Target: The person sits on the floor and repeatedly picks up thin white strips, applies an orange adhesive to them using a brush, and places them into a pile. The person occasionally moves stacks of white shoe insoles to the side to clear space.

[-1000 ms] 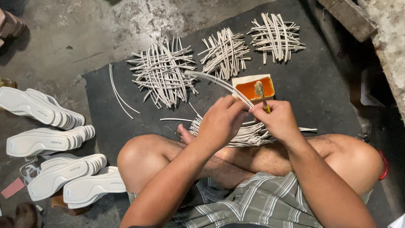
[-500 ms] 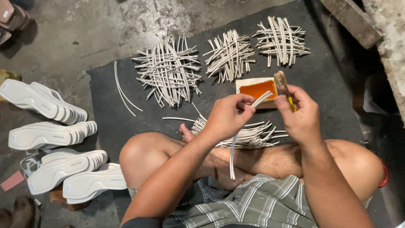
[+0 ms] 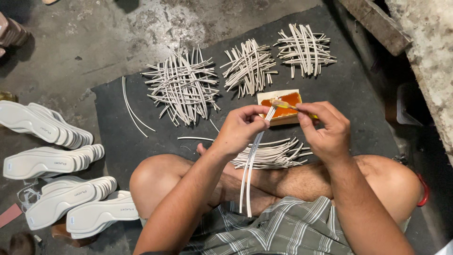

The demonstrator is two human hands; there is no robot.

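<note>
My left hand (image 3: 241,129) pinches the top end of a long white strip (image 3: 248,165) that hangs down over my crossed legs. My right hand (image 3: 325,130) holds a small brush (image 3: 282,104) whose tip touches the strip's top end. Just behind the brush sits a small tray of orange glue (image 3: 283,103) on the dark mat (image 3: 118,137). A loose bundle of white strips (image 3: 278,153) lies on the mat against my shins.
Three crisscrossed piles of white strips (image 3: 181,87) (image 3: 250,66) (image 3: 304,49) lie across the mat's far side, with two loose strips (image 3: 132,111) at its left. Stacks of white shoe soles (image 3: 56,160) sit on the concrete floor at left. A rough wall (image 3: 424,52) rises at right.
The strip swung from lying out over the piles to hanging down over my legs. My right hand brought the brush from the glue tray to the strip's top end.
</note>
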